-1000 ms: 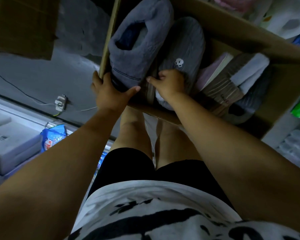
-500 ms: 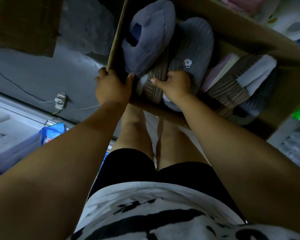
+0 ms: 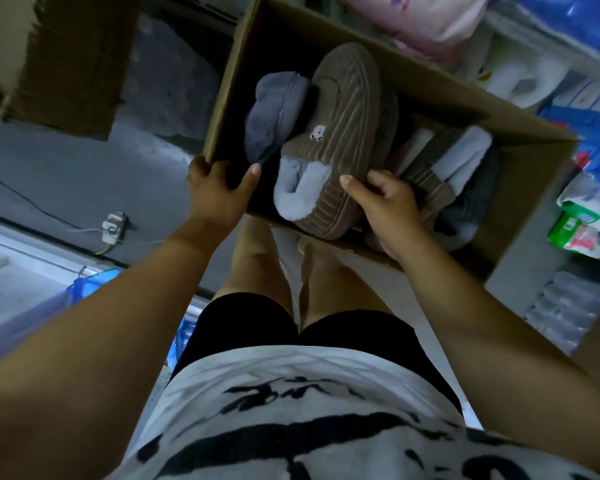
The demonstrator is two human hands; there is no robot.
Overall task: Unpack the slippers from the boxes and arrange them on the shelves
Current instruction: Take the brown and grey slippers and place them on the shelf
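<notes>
Right hand (image 3: 392,213) tight around heel of brown ribbed slipper (image 3: 340,133); left hand (image 3: 215,192), seemingly clamped, on corner of cardboard box (image 3: 224,98)

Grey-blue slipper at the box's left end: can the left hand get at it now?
Probably yes. The left hand grips the box corner right beside the grey-blue slipper, whose top is uncovered; the brown slipper in the right hand only crowds its other side. It must release the box first.
</notes>
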